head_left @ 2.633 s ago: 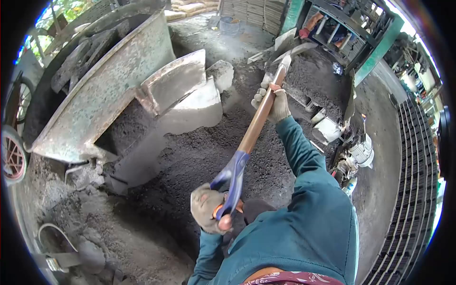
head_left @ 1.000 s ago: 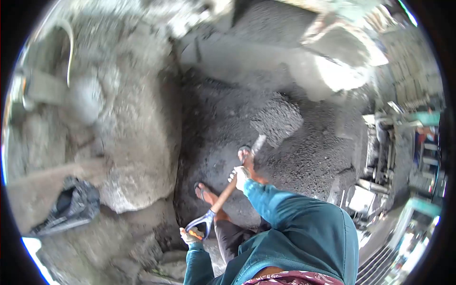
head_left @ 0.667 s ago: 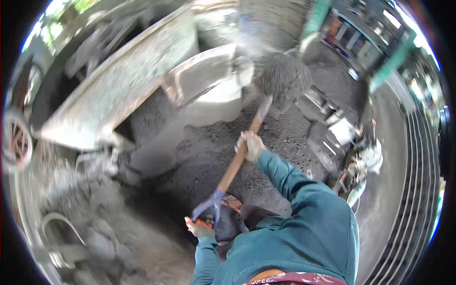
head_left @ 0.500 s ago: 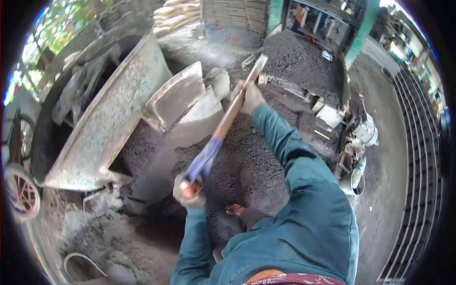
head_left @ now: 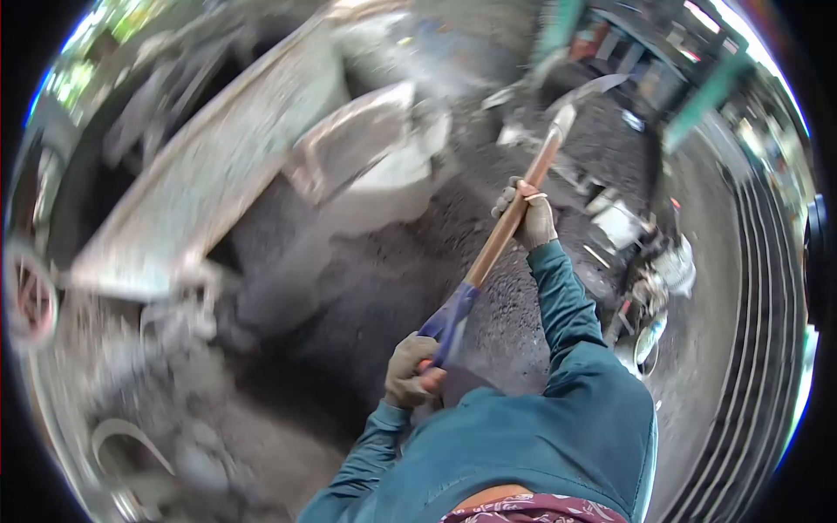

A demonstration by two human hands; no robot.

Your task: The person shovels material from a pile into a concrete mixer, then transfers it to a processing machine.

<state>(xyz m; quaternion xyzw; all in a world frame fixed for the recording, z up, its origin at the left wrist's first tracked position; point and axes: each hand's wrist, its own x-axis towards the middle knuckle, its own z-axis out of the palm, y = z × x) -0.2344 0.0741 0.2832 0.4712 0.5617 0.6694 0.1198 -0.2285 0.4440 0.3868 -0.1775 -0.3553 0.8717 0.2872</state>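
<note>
Both gloved hands grip a long-handled shovel (head_left: pixel 499 248), which slants across the middle of the view above the dark granular material (head_left: pixel 506 305) on the floor (head_left: pixel 711 218). The left hand (head_left: pixel 411 370) is at the near end, its fingers curled around the grip of the blue-purple D-handle (head_left: pixel 456 315); a bare fingertip shows at the grip. The right hand (head_left: pixel 530 215) is farther up, its fingers closed around the wooden shaft, close to the metal socket. The shovel blade (head_left: pixel 588 91) points away from the body, near the far edge of the floor, beside a green post (head_left: pixel 711 96). It is seen almost edge-on, so I cannot tell whether it bears any load.

Left of the shovel a large weathered metal pan (head_left: pixel 218 161) stands with its pale wall tilted across the view; just beside it is a rusty-edged metal chute (head_left: pixel 357 144). A spoked wheel (head_left: pixel 31 296) sits at the left edge. To the right of the near hand's end, a whitish motor (head_left: pixel 676 266) rests on the floor, and a long slatted rack (head_left: pixel 758 349) runs along the floor's right edge. Much of the left side is blurred.
</note>
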